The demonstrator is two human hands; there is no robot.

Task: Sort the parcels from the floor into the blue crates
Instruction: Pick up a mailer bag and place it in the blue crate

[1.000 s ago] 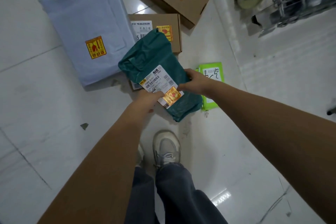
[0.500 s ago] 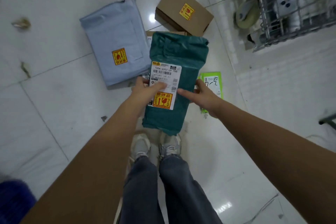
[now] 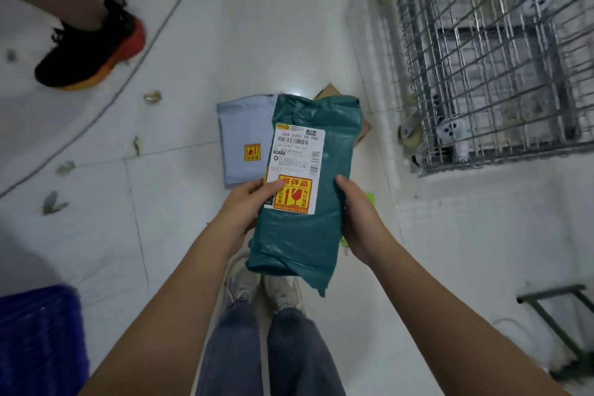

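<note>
I hold a dark green plastic parcel [image 3: 324,228] upright in front of me, above the floor. It carries a white shipping label and a yellow and red fragile sticker. My left hand [image 3: 244,206] grips its left edge, thumb on the sticker. My right hand [image 3: 360,215] grips its right edge. A pale blue parcel [image 3: 244,135] with a small fragile sticker lies flat on the floor behind it. A corner of a brown cardboard box [image 3: 331,92] shows past the green parcel's top. A blue crate [image 3: 38,337] stands at the lower left.
A wire mesh cage trolley [image 3: 495,51] fills the upper right. Another person's black and orange shoe [image 3: 93,51] stands at the upper left. Scraps of litter lie on the white tiles at left. A dark metal frame [image 3: 559,321] sits at the lower right. A green item [image 3: 371,198] peeks beside my right hand.
Both hands have lifted the green parcel off the floor pile and turned it upright. My view has risen, bringing the blue crate and the other person's shoes into sight.
</note>
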